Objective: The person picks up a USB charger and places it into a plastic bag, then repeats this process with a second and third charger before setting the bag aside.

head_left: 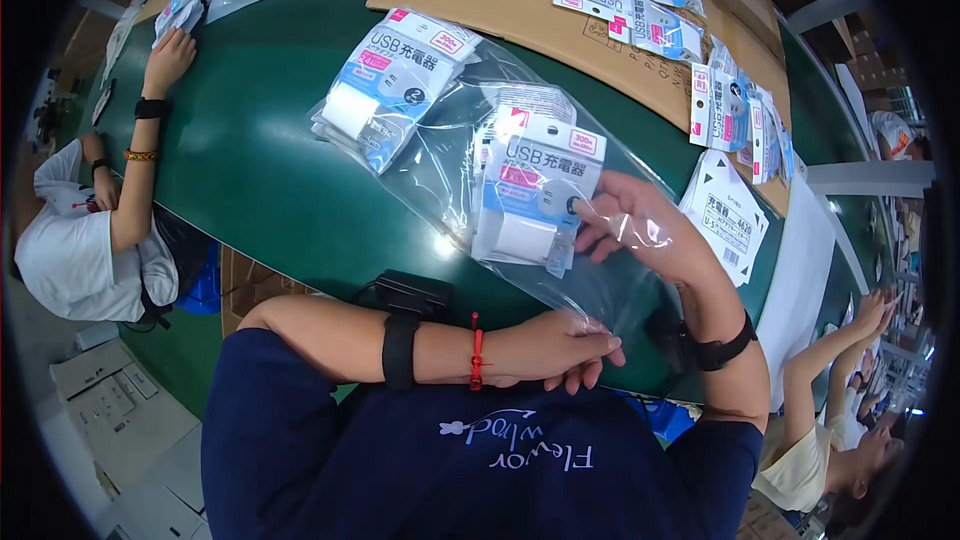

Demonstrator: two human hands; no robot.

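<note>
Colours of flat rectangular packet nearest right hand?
Flat rectangular packet: white and light blue with pink; best in head view.

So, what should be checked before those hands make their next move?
1. Left hand has the clear bag's near edge: ok, pinched.
2. Right hand reaches the nearer packet stack: ok, fingers at its right side.
3. Right hand's grip firm: cannot tell, plastic glare.
4. Farther packet stack squared up: not ok, edges fanned out.
5. That farther stack inside the bag: cannot tell.
6. White cards off to the right: ok.
</note>
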